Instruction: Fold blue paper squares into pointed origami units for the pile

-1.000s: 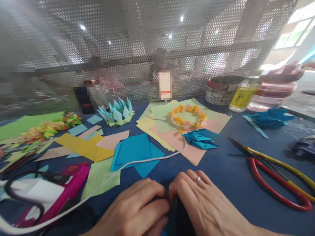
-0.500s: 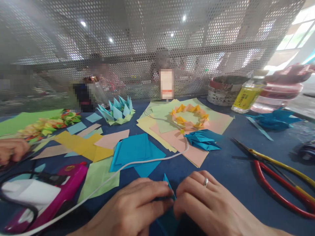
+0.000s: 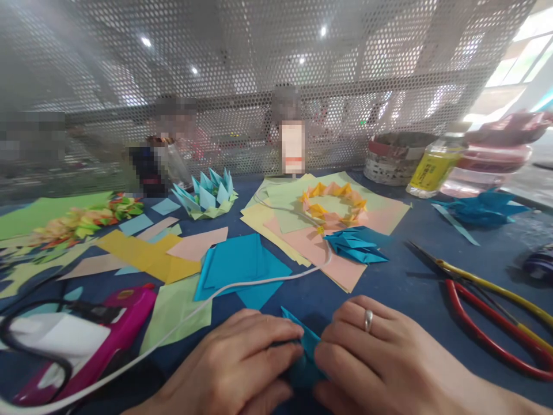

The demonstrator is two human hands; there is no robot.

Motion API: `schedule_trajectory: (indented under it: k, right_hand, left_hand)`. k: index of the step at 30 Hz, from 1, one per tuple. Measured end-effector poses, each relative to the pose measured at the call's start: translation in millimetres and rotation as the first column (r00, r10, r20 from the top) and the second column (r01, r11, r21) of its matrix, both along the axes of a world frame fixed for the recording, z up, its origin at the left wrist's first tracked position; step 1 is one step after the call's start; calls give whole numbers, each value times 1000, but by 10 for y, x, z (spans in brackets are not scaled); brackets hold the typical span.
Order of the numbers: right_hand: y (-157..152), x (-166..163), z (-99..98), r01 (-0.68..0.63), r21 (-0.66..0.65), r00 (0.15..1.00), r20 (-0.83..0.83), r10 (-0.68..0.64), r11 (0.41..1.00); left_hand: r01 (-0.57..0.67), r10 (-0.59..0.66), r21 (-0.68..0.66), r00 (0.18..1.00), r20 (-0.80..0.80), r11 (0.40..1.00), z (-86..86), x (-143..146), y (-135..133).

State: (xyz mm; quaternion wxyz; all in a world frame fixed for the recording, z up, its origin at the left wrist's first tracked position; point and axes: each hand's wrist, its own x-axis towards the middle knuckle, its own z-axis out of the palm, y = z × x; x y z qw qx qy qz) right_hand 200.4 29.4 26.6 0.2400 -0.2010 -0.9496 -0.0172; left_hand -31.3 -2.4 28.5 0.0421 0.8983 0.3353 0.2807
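At the near edge of the blue table (image 3: 401, 282), my left hand (image 3: 233, 366) and my right hand (image 3: 380, 360) pinch a small folded teal paper piece (image 3: 305, 346) between their fingertips. One pointed corner of it sticks up between the hands. A ring shows on my right hand. Just beyond lies a stack of teal paper squares (image 3: 242, 268) and a cluster of folded teal pieces (image 3: 354, 245).
Red-handled scissors (image 3: 488, 302) lie right. A pink glue gun (image 3: 82, 340) with a white cord (image 3: 259, 282) lies left. Coloured paper sheets (image 3: 302, 230), an orange paper ring (image 3: 332, 204), a teal paper lotus (image 3: 207, 196), a bottle (image 3: 434, 167) and a mesh screen (image 3: 259, 86) stand behind.
The teal piece has come up into view between my fingers and turned. Another person's hand, seen at the left edge half a second ago, is gone.
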Motion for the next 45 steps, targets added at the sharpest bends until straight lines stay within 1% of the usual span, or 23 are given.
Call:
schedule_trajectory:
  k: [2, 4, 5, 6, 8, 9, 10, 13, 14, 16, 17, 18, 19, 20, 21, 23, 26, 29, 32, 38, 41, 45]
  right_hand:
    - [13, 13, 8, -69, 57, 997, 46, 66, 996]
    - [18, 19, 37, -96, 88, 994, 66, 90, 992]
    - [17, 21, 63, -98, 97, 993, 72, 91, 990]
    - [15, 23, 97, -107, 104, 992, 77, 99, 989]
    - [7, 32, 190, -128, 77, 984, 138, 116, 989]
    - [0, 39, 242, -144, 36, 974, 184, 135, 989]
    - [-8, 46, 291, -113, -10, 965, 238, 112, 994]
    - [-34, 60, 377, -78, -58, 965, 245, 90, 995]
    - [-42, 60, 379, -61, -79, 968, 237, 78, 995]
    - [-53, 55, 346, 5, -164, 974, 224, 33, 987]
    - [-57, 51, 317, 53, -225, 979, 204, -7, 973]
    - [-60, 49, 283, 104, -291, 983, 173, -54, 951]
    - [-62, 48, 249, 163, -358, 983, 138, -120, 919]
    - [-64, 48, 218, 198, -420, 980, 97, -173, 886]
    - [-65, 50, 191, 232, -461, 972, 73, -224, 856]
    - [-65, 54, 158, 273, -511, 957, 55, -286, 815]
    - [-60, 54, 153, 328, -534, 939, 95, -330, 779]
    - [-53, 49, 161, 360, -567, 929, 144, -341, 741]
    - [-39, 51, 162, 380, -592, 921, 172, -350, 711]
    - [-7, 76, 177, 391, -625, 914, 182, -362, 676]
    - [-20, 89, 178, 382, -630, 918, 171, -359, 676]
    - [-48, 97, 171, 397, -585, 911, 155, -383, 707]
  left_hand:
    - [23, -24, -8, 999, -31, 1000, -22, -10, 27]
    - [39, -38, 20, 999, -30, 999, -66, -7, 59]
    - [39, -45, 116, 998, 46, 992, -94, 1, 74]
    - [26, -35, 142, 997, 63, 990, -123, 12, 86]
    - [8, -30, 212, 995, 99, 977, -175, 48, 103]
    - [5, -28, 231, 995, 99, 973, -195, 71, 107]
    - [8, -35, 257, 994, 103, 966, -211, 95, 110]
    - [21, -54, 300, 994, 99, 954, -244, 161, 110]
    - [28, -58, 298, 994, 93, 954, -248, 177, 110]
    - [44, -81, 293, 990, 115, 955, -243, 200, 107]
    - [50, -89, 266, 987, 136, 963, -230, 207, 104]
    - [52, -84, 200, 984, 154, 978, -212, 210, 101]
    - [56, -76, 113, 980, 182, 992, -189, 212, 96]
    - [53, -50, -9, 979, 197, 999, -165, 212, 91]
    - [52, -25, -114, 974, 227, 992, -142, 211, 86]
    - [28, 46, -269, 963, 267, 963, -108, 208, 79]
    - [-23, 130, -379, 957, 261, 925, -94, 206, 78]
    - [-37, 153, -416, 957, 247, 908, -99, 215, 82]
    - [-65, 175, -416, 957, 232, 907, -102, 238, 82]
    - [-126, 225, -422, 955, 195, 898, -93, 281, 70]
    - [-142, 225, -414, 961, 159, 899, -86, 281, 79]
    - [-129, 195, -386, 971, 138, 914, -92, 280, 88]
